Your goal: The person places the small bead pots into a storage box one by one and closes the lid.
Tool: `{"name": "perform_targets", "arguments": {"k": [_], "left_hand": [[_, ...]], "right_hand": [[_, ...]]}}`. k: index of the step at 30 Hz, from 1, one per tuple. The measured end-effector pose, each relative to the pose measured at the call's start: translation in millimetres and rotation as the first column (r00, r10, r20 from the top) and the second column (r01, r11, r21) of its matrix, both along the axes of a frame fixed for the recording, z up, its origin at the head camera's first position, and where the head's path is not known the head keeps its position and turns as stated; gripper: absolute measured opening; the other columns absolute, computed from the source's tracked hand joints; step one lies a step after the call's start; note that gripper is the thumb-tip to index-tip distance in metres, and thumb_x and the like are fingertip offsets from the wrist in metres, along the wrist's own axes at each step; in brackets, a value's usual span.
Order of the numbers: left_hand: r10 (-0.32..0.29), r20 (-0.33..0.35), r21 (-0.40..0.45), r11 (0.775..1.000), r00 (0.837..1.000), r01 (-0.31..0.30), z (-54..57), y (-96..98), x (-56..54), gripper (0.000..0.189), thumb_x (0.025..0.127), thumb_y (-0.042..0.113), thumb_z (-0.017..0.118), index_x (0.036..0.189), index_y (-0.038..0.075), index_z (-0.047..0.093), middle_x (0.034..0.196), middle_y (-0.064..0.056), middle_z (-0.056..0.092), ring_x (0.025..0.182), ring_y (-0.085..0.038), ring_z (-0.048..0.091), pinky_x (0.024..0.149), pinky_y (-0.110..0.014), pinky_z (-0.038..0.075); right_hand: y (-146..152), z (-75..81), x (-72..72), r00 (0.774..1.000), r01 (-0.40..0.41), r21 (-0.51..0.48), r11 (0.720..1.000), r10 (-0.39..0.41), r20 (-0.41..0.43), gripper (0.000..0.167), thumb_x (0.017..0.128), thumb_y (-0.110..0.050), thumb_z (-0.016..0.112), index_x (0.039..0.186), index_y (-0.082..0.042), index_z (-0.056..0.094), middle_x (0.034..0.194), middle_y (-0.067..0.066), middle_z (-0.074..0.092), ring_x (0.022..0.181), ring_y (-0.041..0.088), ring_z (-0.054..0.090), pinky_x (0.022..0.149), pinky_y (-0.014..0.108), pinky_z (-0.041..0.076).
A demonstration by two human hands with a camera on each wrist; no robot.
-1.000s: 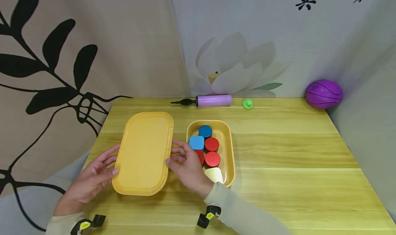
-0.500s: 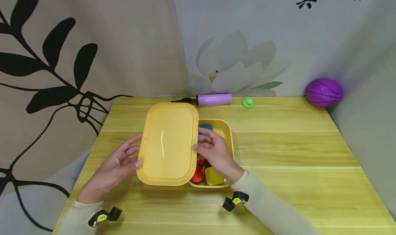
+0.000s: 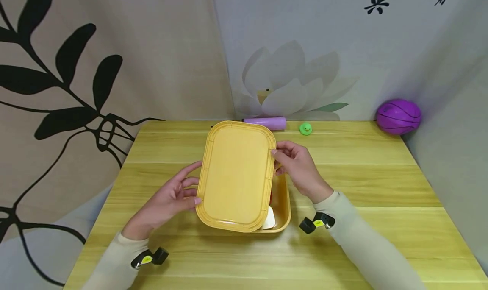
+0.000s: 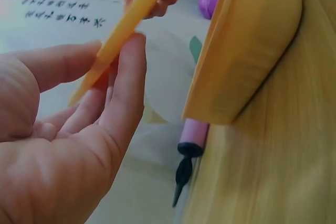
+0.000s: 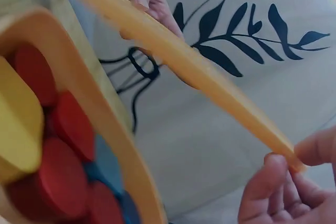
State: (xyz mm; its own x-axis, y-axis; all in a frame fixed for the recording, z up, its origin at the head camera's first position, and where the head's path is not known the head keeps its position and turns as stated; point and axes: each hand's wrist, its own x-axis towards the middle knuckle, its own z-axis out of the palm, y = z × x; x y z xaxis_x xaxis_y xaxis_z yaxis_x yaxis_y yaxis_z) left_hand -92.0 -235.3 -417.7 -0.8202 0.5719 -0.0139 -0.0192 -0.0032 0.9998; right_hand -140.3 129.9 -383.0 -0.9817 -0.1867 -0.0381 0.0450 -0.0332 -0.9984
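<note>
A yellow rectangular lid (image 3: 236, 177) with rounded corners is held in the air by both hands. My left hand (image 3: 167, 205) pinches its left edge, thumb on top and fingers beneath. The right edge is pinched by my right hand (image 3: 303, 169). Below the lid stands a matching yellow box (image 3: 284, 205), mostly covered from above in the head view. Inside it, the right wrist view shows red round blocks (image 5: 71, 124), a yellow block (image 5: 18, 121) and a blue block (image 5: 107, 163). In the left wrist view the lid (image 4: 121, 30) is clear of the box (image 4: 249, 51).
A purple pump (image 3: 267, 123) lies at the back of the wooden table (image 3: 362, 239), partly behind the lid. Right of it sits a green rubber duck (image 3: 305, 128). A purple ball (image 3: 398, 116) rests at the back right corner, by the wall.
Both hands have carried the lid rightward from beside the box to above it. The box contents are now mostly hidden in the head view.
</note>
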Motion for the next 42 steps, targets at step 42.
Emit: {"name": "perform_targets", "arguments": {"k": [42], "left_hand": [[0.377, 0.086, 0.045, 0.923, 0.922, -0.382, -0.7, 40.9, -51.9, 0.044, 0.103, 0.002, 0.067, 0.144, -0.009, 0.058, 0.159, -0.016, 0.051, 0.133, -0.009, 0.061, 0.106, -0.026, 0.054]], "right_hand": [[46.5, -20.9, 46.2, 0.927, -0.079, 0.028, 0.997, 0.083, -0.367, 0.020, 0.102, 0.010, 0.055, 0.109, 0.015, 0.073, 0.124, 0.003, 0.074, 0.121, 0.014, 0.068, 0.096, 0.023, 0.059]]}}
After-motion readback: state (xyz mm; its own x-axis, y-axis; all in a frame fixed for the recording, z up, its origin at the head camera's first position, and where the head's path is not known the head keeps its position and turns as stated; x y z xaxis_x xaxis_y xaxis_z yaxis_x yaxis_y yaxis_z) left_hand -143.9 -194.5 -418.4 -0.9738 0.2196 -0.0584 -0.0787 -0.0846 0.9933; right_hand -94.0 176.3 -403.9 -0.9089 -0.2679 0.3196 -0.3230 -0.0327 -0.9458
